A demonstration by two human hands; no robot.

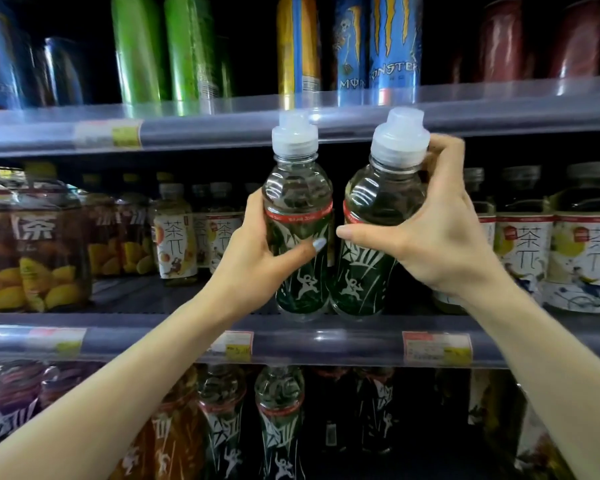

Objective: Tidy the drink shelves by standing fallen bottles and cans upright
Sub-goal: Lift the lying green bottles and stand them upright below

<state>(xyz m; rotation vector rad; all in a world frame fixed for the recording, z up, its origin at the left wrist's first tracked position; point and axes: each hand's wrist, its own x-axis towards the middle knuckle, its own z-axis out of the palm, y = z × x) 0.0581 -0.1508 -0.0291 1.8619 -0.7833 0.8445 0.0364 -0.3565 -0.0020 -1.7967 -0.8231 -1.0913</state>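
Two clear bottles with dark green labels and white sport caps are held upright side by side in front of the middle shelf [326,337]. My left hand [257,258] grips the left bottle [297,202] around its label. My right hand [440,237] wraps the right bottle [378,209] from its right side, fingers reaching up to the neck. The right bottle leans slightly to the right. Both bottoms sit near the shelf's front lip; I cannot tell whether they touch it.
Tea bottles [174,230] stand on the middle shelf at left, and more tea bottles [586,237] at right. Tall energy cans [394,46] fill the top shelf. Several similar green-label bottles [279,420] stand on the bottom shelf. Price tags [437,348] line the shelf rails.
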